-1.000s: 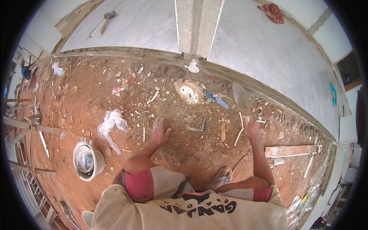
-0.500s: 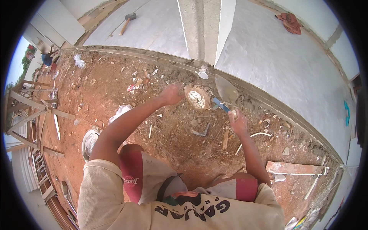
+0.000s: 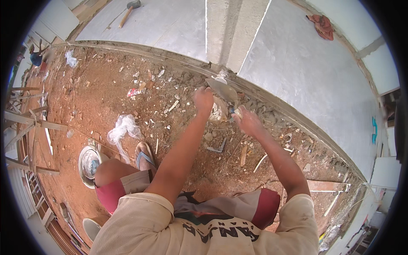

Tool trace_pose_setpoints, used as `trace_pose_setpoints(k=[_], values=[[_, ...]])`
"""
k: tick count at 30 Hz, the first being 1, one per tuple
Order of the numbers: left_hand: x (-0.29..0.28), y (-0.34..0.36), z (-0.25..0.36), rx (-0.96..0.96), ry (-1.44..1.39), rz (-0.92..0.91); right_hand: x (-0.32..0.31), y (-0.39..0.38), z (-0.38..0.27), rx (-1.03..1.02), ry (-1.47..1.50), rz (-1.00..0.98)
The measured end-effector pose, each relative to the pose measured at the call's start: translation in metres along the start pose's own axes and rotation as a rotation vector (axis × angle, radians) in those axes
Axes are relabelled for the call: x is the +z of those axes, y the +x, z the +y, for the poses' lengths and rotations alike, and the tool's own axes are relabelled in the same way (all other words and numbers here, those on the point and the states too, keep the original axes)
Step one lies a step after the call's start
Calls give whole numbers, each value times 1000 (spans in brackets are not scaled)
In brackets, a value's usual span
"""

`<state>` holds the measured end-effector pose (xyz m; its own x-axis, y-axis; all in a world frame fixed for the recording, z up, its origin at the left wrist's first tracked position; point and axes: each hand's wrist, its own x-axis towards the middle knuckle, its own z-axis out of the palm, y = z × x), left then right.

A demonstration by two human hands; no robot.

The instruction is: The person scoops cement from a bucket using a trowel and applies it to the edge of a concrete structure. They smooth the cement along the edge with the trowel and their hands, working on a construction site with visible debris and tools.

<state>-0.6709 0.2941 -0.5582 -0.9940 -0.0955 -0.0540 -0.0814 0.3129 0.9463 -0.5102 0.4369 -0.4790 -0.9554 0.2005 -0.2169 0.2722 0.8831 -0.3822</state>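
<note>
My right hand (image 3: 248, 121) is closed round the handle of a trowel (image 3: 224, 90). The trowel's grey blade points up and left, over the dirt beside the floor edge. Close to the blade's left edge is my left hand (image 3: 204, 101), its fingers curled. Whether they touch the blade or pinch something cannot be made out. Below the blade, between both hands, lies a roundish tan piece with a whitish, crumbly face (image 3: 218, 110), partly covered by the blade. A small white disc (image 3: 221, 79) rests by the foot of the pillar, just beyond the trowel.
Grey slabs (image 3: 306, 63) flank a concrete pillar (image 3: 227, 34); a mallet (image 3: 128, 13) and a reddish cloth (image 3: 321, 27) lie on them. A metal angle piece (image 3: 217, 145), plastic bag (image 3: 124, 129) and bucket (image 3: 90, 163) are nearer. Another person (image 3: 36, 57) is far left.
The trowel blade has swung left over the roundish piece, with my right hand moving left and up. My left hand has moved right, towards the blade. My view has shifted, showing a sandalled foot.
</note>
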Motion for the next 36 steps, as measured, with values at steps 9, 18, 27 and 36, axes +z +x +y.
trace_pose_setpoints(k=[9, 18, 27, 36], values=[[6, 33, 32, -46, -343, 39, 2, 76, -74, 201, -225, -120], [7, 50, 47, -12, -271, -16, 7, 111, -109, 343, -299, -169], [21, 55, 54, 6, -309, -146, 43, 127, -70, 340, -391, -103], [39, 44, 49, 14, -189, -287, 25, 115, -73, 397, -261, -32]])
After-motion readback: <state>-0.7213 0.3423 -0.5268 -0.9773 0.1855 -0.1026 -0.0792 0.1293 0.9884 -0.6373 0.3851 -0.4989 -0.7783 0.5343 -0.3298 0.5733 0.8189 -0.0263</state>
